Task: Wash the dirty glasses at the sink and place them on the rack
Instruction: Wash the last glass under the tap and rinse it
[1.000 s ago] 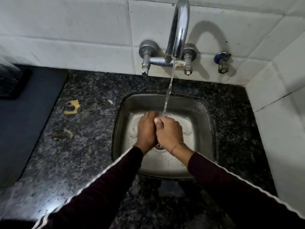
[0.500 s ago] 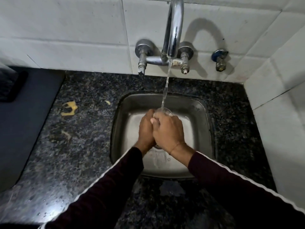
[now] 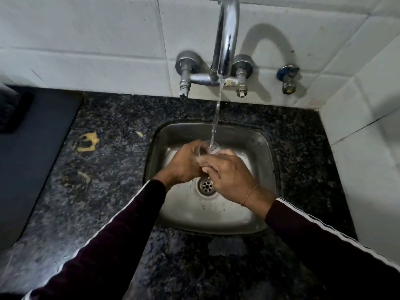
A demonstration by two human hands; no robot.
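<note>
Two hands close their grip on a clear glass (image 3: 206, 149) held over the middle of a steel sink (image 3: 259, 148): the left hand (image 3: 184, 165) wraps its curled fingers round the glass from the left side, while the right hand (image 3: 229, 176) holds it from the right, fingers curled over its near wall. The glass sits tilted with its mouth turned up and away from the wearer, and only its rim and upper wall show between the two hands. A thin stream of water (image 3: 216, 118) falls from the chrome tap (image 3: 227, 35) on the wall straight into the mouth of the glass. Below and just in front of the hands lies the sink's round drain (image 3: 206, 186). A thin thread bracelet (image 3: 251, 194) circles the right wrist, and both arms wear dark sleeves (image 3: 121, 232) edged with a white stripe. The sink is set into a dark speckled stone table (image 3: 104, 191), where a yellowish scrap (image 3: 87, 141) lies well to the left of the basin. White tiles (image 3: 86, 40) cover the wall behind, and a small separate valve (image 3: 287, 80) is fixed to the right of the tap.
</note>
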